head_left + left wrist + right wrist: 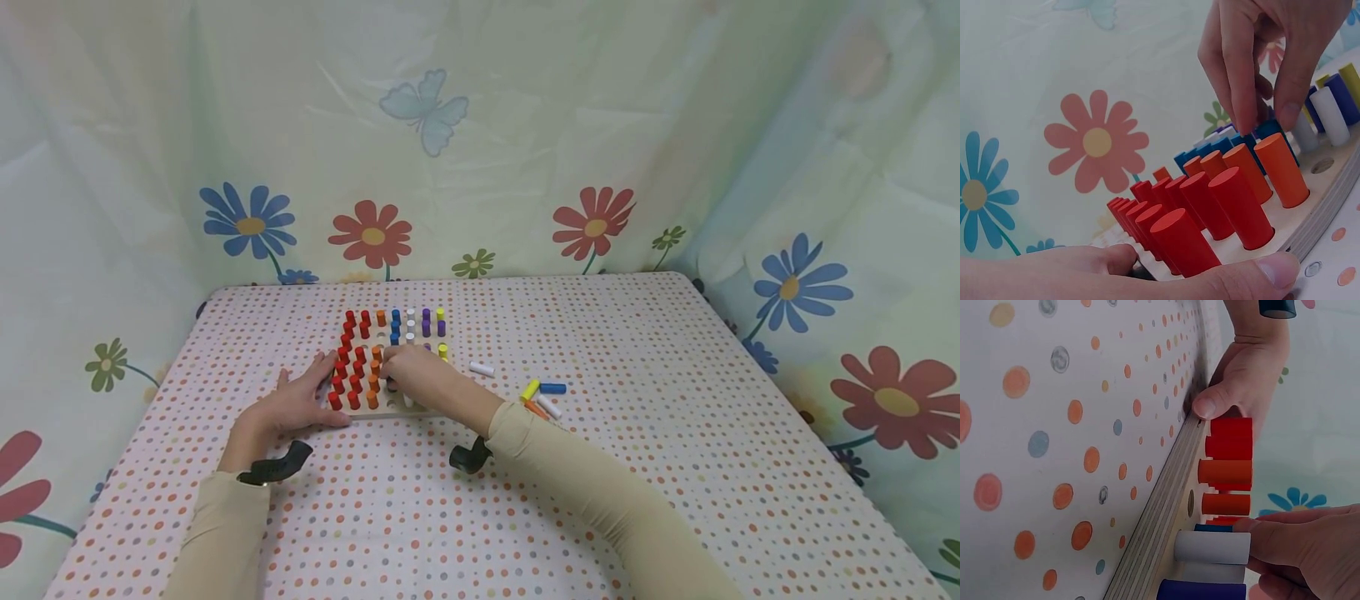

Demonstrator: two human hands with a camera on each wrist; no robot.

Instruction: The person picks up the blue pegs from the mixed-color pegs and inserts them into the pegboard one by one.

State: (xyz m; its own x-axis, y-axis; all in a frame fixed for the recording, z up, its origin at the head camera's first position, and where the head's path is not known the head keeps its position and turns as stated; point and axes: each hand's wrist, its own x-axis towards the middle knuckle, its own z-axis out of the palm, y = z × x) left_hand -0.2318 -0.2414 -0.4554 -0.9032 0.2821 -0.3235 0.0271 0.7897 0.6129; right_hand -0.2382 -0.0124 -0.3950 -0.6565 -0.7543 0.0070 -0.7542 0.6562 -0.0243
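Observation:
A wooden pegboard (1285, 226) carries upright pegs in coloured rows: red pegs (1241, 209) at the left, then orange pegs (1282, 170), blue, white, purple and yellow ones. My right hand (420, 372) reaches over the board and pinches the top of a blue peg (1270, 129) between thumb and fingertips. This blue peg (1213, 528) stands beside a white peg (1213, 547) near the front edge. My left hand (296, 404) rests against the board's left near corner, thumb along the front edge and fingers at the left side.
Loose pegs lie on the dotted tablecloth right of the board: a white peg (482, 368), a yellow peg (530, 390), a blue peg (552, 388), another white peg (549, 407) and an orange peg (536, 409). A flowered curtain (480, 150) hangs behind the table.

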